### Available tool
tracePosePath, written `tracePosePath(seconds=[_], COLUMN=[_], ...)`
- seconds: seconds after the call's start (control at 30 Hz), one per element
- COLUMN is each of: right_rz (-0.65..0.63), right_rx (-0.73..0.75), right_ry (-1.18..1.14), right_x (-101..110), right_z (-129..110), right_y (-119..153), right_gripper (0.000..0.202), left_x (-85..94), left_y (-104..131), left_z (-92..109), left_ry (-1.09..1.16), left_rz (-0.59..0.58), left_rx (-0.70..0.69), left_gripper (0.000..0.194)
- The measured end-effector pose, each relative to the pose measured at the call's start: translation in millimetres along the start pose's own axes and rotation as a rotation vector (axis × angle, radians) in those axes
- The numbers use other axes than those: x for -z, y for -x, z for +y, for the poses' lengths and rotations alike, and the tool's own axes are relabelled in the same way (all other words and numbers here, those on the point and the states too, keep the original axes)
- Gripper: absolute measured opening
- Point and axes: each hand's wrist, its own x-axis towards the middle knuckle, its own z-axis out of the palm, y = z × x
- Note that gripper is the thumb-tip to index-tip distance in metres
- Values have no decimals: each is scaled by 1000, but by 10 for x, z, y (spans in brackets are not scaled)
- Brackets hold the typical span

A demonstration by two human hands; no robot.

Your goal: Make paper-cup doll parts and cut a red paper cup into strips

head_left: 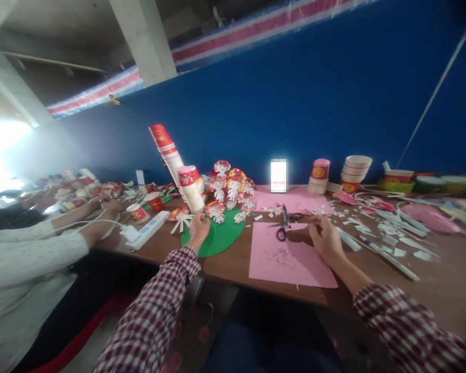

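My left hand (199,229) is over the left edge of a round green sheet (221,239), its fingers curled closed. Just left of it lies a cut paper-cup piece with white strips (181,221); I cannot tell whether the fingers grip it. My right hand (326,237) hovers by the right side of a pink sheet (264,264) with dark scribbles, thumb and fingertips pinched together. Whatever is between those fingertips is too small to make out. Left of that hand, dark-handled scissors (281,233) lie across the sheet's top edge.
Paper figures (233,184) cluster behind the green sheet, beside a tall leaning cup stack (166,147). More cups (353,173) stand at the back right. Scraps (396,238) litter the right side. A power strip (149,230) and another person's arm (97,228) are at left.
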Motion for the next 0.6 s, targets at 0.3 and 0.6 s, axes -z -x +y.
tracePosePath(seconds=[0.3,0.6], right_rz=[2,4], right_rx=[1,16], right_ry=[55,47], right_x=[11,-4], right_z=[-26,-3], right_y=[21,13], right_gripper=[25,24], left_x=[132,92], left_y=[192,307], left_z=[115,253], left_ry=[-94,-225], left_rz=[-61,-227], left_rx=[-194,-345], left_gripper=[19,26])
